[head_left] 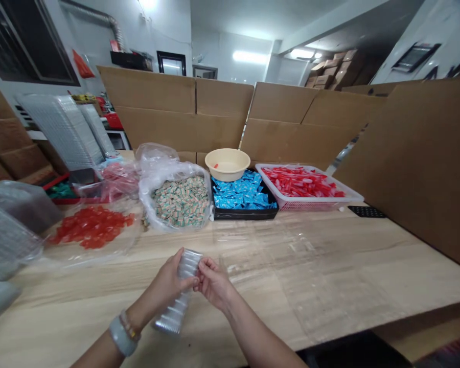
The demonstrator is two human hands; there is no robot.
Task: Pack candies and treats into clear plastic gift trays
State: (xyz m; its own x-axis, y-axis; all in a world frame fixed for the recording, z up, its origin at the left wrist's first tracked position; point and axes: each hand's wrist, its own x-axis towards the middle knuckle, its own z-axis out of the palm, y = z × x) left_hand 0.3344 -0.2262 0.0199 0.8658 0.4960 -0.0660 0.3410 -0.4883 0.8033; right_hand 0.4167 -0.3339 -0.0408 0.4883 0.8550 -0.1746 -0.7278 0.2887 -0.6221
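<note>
My left hand is wrapped around a long, narrow stack of transparent ribbed plastic trays, held at a slant over the wooden table. At the stack's upper right edge, the fingers of my right hand are pinched together against the plastic. Whether a single tray is parted from the others there, I cannot tell. Ahead of both hands sit an open plastic bag of small green-and-beige packets and a black tray of blue packets.
A cream bowl rests above the blue packets. Rightward stands a white basket of red-and-white items. Red translucent pieces lie on plastic at left, beside more transparent trays. Cardboard walls the table's back and right.
</note>
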